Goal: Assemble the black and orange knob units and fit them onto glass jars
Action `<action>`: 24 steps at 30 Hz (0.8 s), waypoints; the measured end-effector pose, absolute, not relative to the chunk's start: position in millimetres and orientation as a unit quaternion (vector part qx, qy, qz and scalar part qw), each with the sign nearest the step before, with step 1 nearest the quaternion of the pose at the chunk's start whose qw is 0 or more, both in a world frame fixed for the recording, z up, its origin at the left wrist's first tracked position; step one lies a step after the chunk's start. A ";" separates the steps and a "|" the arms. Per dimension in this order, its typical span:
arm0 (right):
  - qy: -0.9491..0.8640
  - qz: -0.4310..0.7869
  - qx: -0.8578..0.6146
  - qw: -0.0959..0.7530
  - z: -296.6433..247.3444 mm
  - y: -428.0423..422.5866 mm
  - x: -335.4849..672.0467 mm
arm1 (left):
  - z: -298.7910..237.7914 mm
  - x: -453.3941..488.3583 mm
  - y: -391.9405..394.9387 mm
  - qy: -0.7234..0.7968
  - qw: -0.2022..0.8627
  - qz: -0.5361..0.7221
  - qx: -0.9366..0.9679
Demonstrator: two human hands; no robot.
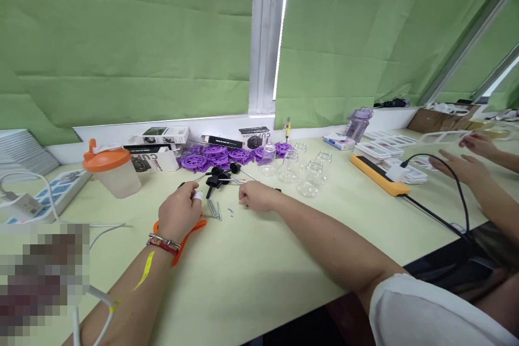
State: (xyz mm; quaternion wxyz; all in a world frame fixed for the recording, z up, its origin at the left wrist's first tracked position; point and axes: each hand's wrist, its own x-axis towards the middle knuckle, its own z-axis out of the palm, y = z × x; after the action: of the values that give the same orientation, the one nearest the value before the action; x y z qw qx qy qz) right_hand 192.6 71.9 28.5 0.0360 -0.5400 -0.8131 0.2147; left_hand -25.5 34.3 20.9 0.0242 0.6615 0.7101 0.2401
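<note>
My left hand rests on the table with its fingers curled closed and a white wrap on the thumb. A bit of something black shows at its fingertips; what it holds is hidden. An orange strap lies under that wrist. My right hand is closed too, fingers bent down to the tabletop, its contents hidden. Between and beyond the hands sit black parts with metal rods. Several long screws lie beside my left hand, and tiny metal pieces are scattered nearer my right.
Purple plastic pieces are piled before the printed boxes. Clear cups stand at right, an orange-lidded cup at left. A yellow-black power strip and another person's hands are further right.
</note>
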 end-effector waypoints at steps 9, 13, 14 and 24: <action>-0.833 0.193 -0.518 0.002 7.4 57.4 159.7 | 25.7 -43.7 41.6 0.767 0.019 0.294 0.570; -0.841 0.170 -0.513 0.033 0.6 60.3 158.7 | 24.2 -48.7 44.4 0.774 0.024 0.299 0.558; -0.843 0.165 -0.511 0.043 -0.3 58.5 159.3 | 23.8 -49.6 44.9 0.775 0.025 0.300 0.556; -0.886 0.083 -0.450 0.073 -16.6 30.9 161.3 | 25.1 -49.9 44.7 0.776 0.034 0.300 0.554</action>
State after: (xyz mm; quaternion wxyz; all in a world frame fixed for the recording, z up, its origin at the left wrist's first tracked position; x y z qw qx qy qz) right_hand 161.3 30.9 -16.6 0.0728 -0.4498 -0.8863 0.0827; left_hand -49.9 44.7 25.1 0.0344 0.5540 0.7759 0.2998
